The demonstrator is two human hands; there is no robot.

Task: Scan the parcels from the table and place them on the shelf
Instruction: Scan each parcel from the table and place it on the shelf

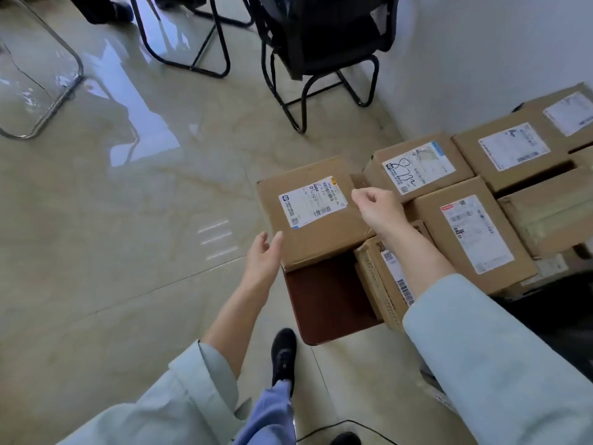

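A bare corner of the dark brown table (324,303) is showing nearest the person, between a shoe on the tiled floor (128,239) and the packed cardboard, and wide floor is lying open to the left. On the table, parcels are sitting edge to edge: a narrow parcel (382,284) partly hidden under the right forearm, a long parcel (475,232) to its right, and the front parcel (317,216), whose near-left corner is overhanging the table edge. The left hand (263,255) is reaching in at that corner with fingers straight and loosely together, touching or nearly touching the box's left side; contact cannot be told. The right hand (378,208) is hovering over the parcel's far-right edge, fingers loosely curled, holding nothing. Farther off, a scribbled parcel (417,168) and more boxes are crowding toward the white wall (481,59), and a black chair (321,43) is standing beyond.
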